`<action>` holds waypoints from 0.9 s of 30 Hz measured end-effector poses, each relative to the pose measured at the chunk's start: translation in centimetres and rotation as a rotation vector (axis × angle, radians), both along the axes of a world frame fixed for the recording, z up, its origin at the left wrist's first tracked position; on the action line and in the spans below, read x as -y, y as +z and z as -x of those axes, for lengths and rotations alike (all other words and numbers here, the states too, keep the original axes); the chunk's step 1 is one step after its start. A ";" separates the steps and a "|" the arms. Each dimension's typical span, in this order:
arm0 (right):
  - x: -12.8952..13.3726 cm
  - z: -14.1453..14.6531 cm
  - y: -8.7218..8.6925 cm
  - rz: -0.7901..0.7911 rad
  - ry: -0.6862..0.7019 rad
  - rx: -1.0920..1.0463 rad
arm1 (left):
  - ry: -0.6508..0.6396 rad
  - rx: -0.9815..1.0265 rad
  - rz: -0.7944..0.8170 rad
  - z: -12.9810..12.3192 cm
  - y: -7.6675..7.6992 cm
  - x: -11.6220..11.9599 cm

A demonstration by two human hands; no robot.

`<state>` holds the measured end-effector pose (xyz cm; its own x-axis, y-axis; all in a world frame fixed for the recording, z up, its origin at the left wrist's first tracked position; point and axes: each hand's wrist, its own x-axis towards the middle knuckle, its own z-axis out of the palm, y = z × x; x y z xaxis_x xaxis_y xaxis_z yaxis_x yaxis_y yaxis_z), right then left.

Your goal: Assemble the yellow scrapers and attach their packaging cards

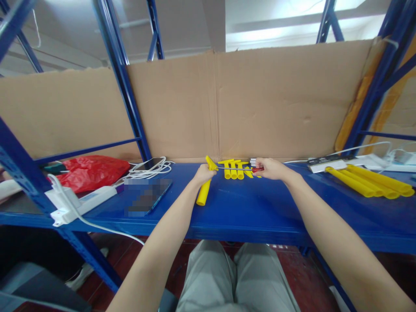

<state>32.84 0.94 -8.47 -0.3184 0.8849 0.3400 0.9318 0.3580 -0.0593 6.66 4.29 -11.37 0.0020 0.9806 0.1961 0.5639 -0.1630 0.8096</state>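
Note:
My left hand (205, 174) is closed around a yellow plastic tube (203, 195) with an angled yellow head at its top. The tube's lower end points toward the bench's front edge. My right hand (272, 168) grips a screwdriver (258, 169) by its red handle. Its thin metal shaft runs left to the yellow head; the exact contact at the tip is too small to tell. Behind the shaft lie several yellow tube pieces with crosswise tops (233, 171). Small white-tipped pieces (252, 162) show beside my right fingers; whether I hold them I cannot tell.
On the blue bench (247, 212), longer yellow tubes (370, 182) lie right, beside a black-and-white box (326, 164). Left are a phone (159, 193), white cables (149, 171), a power strip (97, 199) and a red plastic bag (97, 171). Cardboard (276, 99) walls the back.

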 end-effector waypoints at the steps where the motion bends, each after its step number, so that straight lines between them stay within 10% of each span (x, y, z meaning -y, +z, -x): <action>1: 0.0 -0.1 0.1 0.002 0.014 0.005 | -0.012 0.014 0.007 0.0 0.0 0.0; 27: -0.7 -0.2 -0.7 0.056 0.045 -0.060 | -0.062 -0.084 0.034 -0.2 -0.2 0.2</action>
